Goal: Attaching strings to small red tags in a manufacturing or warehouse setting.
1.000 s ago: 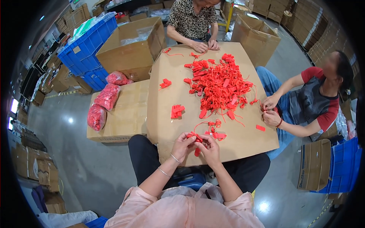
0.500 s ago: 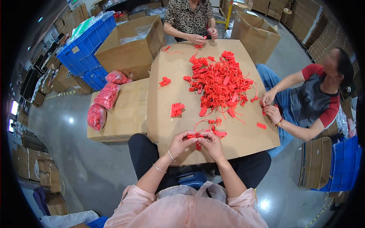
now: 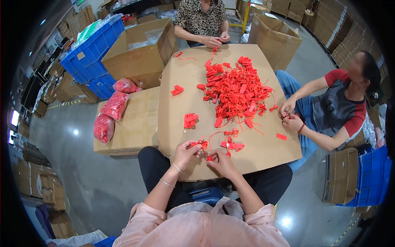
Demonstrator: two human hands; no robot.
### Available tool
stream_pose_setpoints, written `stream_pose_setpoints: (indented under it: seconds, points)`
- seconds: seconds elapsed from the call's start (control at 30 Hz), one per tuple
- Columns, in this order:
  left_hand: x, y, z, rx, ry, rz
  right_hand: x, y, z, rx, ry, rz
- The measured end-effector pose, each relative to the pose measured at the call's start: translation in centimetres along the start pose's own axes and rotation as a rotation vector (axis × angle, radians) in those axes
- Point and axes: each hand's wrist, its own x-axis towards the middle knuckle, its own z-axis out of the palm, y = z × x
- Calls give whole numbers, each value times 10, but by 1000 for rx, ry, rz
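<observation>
Close to the near edge of the cardboard-topped table, my left hand pinches a bunch of red cord. Its fingers are closed. To the right, my right hand closes on a small red plastic piece, which seems to hang on the same cord. Just beyond my hands lie a few flat red tags with cords. A large tangled pile of red corded tags covers the table's middle. Left of it are a small stack of red tags and a little red bunch.
One person works across the table, another at the right; both handle red pieces. A lone red tag lies near the right edge. Bags of red pieces rest on a carton at left. Open cardboard boxes and blue crates stand around.
My hands were together over the red cord; now they are apart, the left with the cord bunch, the right lower with the red piece.
</observation>
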Motion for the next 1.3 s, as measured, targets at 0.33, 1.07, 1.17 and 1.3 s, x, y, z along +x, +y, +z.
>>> stream_pose_setpoints:
  seconds: [0.33,1.07,1.17,1.3]
  points:
    - [-9,6,-6,287,15,-10,3,-27,-25,270,243,-134]
    - [2,16,-2,140,-230,-78,10,-32,6,958,185,137]
    - [38,22,-12,-7,-34,-64,4,-28,10,872,209,169]
    - [118,35,-68,-112,183,80,-13,-2,6,711,1,228]
